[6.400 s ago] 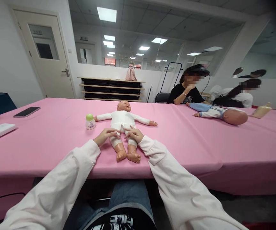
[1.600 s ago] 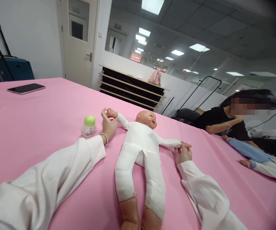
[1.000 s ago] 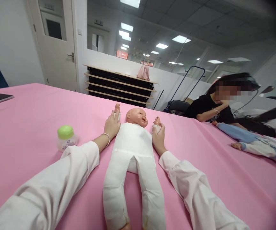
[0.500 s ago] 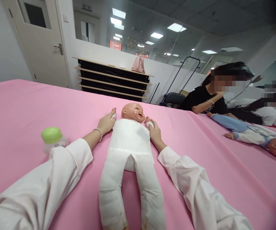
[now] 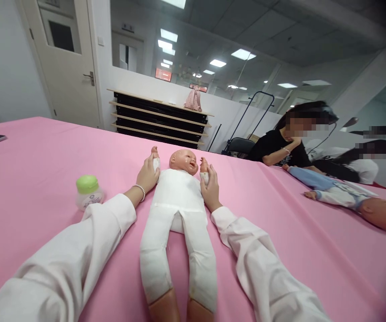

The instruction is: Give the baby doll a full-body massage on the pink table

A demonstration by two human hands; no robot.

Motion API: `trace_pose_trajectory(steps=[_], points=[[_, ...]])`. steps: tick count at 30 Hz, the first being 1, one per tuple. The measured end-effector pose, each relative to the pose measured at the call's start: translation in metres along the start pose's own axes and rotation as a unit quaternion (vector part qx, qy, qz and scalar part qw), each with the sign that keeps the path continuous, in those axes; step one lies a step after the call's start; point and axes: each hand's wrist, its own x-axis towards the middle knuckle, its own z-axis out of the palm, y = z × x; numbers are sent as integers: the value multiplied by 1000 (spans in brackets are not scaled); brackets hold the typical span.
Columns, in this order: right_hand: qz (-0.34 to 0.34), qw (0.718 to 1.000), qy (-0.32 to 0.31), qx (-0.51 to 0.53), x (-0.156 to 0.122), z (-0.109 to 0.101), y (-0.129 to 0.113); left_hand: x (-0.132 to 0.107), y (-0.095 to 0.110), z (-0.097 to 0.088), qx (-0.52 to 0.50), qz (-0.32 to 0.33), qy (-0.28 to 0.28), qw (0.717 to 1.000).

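Well, doll [image 5: 176,210] between hands [image 5: 148,175] [image 5: 211,190] (both gripping)

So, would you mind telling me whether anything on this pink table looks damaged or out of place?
The baby doll has one small oddity: its white cloth leg shows faint brownish marks near the lower end, which look like wear or soiling. Nothing looks spilled.

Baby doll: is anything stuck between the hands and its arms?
Nothing is in between. The left hand and right hand are wrapped around the arms of the baby doll. The green-capped bottle stands off to the left, not between them.
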Motion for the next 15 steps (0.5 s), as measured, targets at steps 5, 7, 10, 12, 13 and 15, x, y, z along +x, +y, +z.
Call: trace_pose_trajectory(steps=[5, 7, 10, 12, 13, 15], points=[[-63, 997, 43, 6, -8, -4, -4, -26, 9, -14, -22, -6, 55, 998], [-71, 996, 50, 17, -11, -7, -7, -36, 11, -19, -29, -9, 52, 998], [-53, 997, 39, 48, -19, -12, -14, -51, 12, -25, -51, 9, 44, 998], [-43, 996, 26, 76, -24, -16, -17, -60, 12, -28, -56, 24, 50, 997], [-44, 995, 22, 88, -27, -17, -18, -64, 12, -30, -52, 27, 52, 997], [-56, 993, 19, 103, -33, -20, -18, -73, 12, -36, -38, 21, 51, 998]])
